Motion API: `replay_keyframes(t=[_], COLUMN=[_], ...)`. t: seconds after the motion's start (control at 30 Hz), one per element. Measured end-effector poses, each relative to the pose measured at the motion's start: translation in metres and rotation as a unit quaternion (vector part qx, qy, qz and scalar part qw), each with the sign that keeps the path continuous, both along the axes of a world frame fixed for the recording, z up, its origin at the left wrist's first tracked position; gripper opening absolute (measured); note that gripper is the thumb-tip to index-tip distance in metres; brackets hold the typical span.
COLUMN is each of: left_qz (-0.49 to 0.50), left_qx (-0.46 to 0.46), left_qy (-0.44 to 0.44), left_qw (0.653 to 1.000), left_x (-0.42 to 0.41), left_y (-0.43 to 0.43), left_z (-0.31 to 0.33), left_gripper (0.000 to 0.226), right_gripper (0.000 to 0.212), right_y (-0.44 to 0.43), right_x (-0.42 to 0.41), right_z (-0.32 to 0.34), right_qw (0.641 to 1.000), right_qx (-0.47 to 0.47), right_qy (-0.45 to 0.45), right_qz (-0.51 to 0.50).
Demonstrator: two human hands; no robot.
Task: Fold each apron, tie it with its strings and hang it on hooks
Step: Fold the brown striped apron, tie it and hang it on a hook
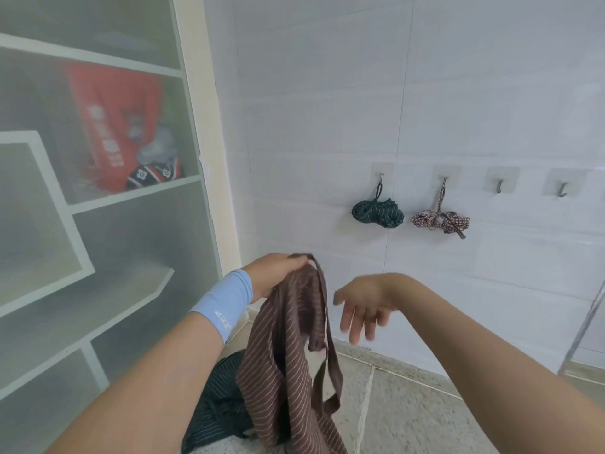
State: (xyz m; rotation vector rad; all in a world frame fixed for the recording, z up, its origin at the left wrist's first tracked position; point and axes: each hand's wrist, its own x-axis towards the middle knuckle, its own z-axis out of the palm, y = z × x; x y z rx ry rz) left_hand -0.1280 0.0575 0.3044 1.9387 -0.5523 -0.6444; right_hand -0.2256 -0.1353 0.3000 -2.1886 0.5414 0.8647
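The left hand is gripping the top of the brown striped apron, fingers curled over it. At its 3 o'clock the right hand is hovering, fingers spread and touching nothing. A dark apron is lying at 7 o'clock, and a green bundle and a checked bundle are hanging at 1 o'clock.

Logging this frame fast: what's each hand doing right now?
Left hand: holds the brown striped apron by its top.
Right hand: open, holding nothing.

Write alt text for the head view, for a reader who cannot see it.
The left hand holds up a brown striped apron, the right hand open beside it. Two tied aprons hang on wall hooks; two hooks are bare.
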Motion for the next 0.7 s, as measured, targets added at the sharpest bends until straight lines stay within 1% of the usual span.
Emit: replay_keyframes(t=[0.03,0.07,0.1,0.13,0.17,0.23,0.3,0.33,0.37,0.4,0.43,0.47,0.5,0.53,0.57,0.6,0.63,0.67,0.7], left_qz=[0.025,0.041,0.044,0.034,0.017,-0.020,-0.058,-0.070,-0.068,-0.056,-0.038,-0.024,-0.013,-0.005,0.003,0.013,0.025,0.032,0.031], left_qx=[-0.054,-0.096,-0.126,-0.143,-0.150,-0.139,-0.127,-0.116,-0.091,-0.043,0.025,0.104,0.168,0.202,0.204,0.186,0.162,0.144,0.136], left_qy=[0.042,0.079,0.108,0.124,0.131,0.113,0.077,0.047,0.003,-0.060,-0.137,-0.205,-0.247,-0.253,-0.242,-0.234,-0.235,-0.244,-0.249], left_qw=[0.997,0.991,0.985,0.981,0.980,0.984,0.987,0.990,0.994,0.996,0.989,0.973,0.954,0.946,0.949,0.954,0.958,0.958,0.958], left_x=[0.002,0.003,0.004,0.004,0.003,-0.001,-0.005,-0.007,-0.007,-0.007,-0.002,0.001,0.004,0.006,0.007,0.007,0.004,0.000,-0.004], left_y=[-0.001,-0.001,0.000,0.001,0.003,0.008,0.017,0.023,0.030,0.038,0.047,0.056,0.065,0.072,0.078,0.082,0.084,0.085,0.086], left_z=[0.001,0.003,0.006,0.010,0.015,0.022,0.031,0.036,0.041,0.046,0.049,0.052,0.054,0.055,0.056,0.057,0.059,0.063,0.068], left_gripper=[0.048,0.052,0.055,0.056,0.057,0.054,0.045,0.038,0.031,0.026,0.022,0.018,0.016,0.017,0.019,0.018,0.019,0.023,0.028], right_gripper=[0.068,0.073,0.074,0.070,0.061,0.041,0.020,0.015,0.014,0.017,0.020,0.022,0.022,0.021,0.021,0.022,0.024,0.026,0.027], right_y=[0.001,0.001,0.002,0.004,0.007,0.012,0.015,0.016,0.017,0.017,0.016,0.015,0.015,0.016,0.018,0.021,0.023,0.026,0.028], right_x=[-0.003,-0.002,0.000,0.002,0.006,0.011,0.014,0.014,0.013,0.013,0.013,0.012,0.009,0.004,0.000,-0.005,-0.008,-0.012,-0.015], right_z=[-0.007,-0.017,-0.026,-0.036,-0.044,-0.049,-0.042,-0.036,-0.030,-0.025,-0.019,-0.012,-0.004,0.005,0.014,0.025,0.035,0.046,0.055], right_qw=[0.998,0.996,0.995,0.994,0.985,0.945,0.906,0.896,0.890,0.883,0.878,0.872,0.863,0.850,0.834,0.821,0.822,0.834,0.854], right_qx=[0.043,0.077,0.094,0.096,0.098,0.152,0.228,0.235,0.219,0.172,0.098,0.007,-0.080,-0.159,-0.216,-0.247,-0.251,-0.236,-0.212], right_qy=[0.039,0.041,0.005,-0.060,-0.138,-0.273,-0.328,-0.344,-0.366,-0.397,-0.432,-0.461,-0.478,-0.488,-0.497,-0.507,-0.506,-0.496,-0.474], right_qz=[0.026,0.036,0.026,0.002,-0.032,-0.099,-0.138,-0.150,-0.165,-0.180,-0.181,-0.167,-0.144,-0.121,-0.105,-0.089,-0.073,-0.057,-0.040])
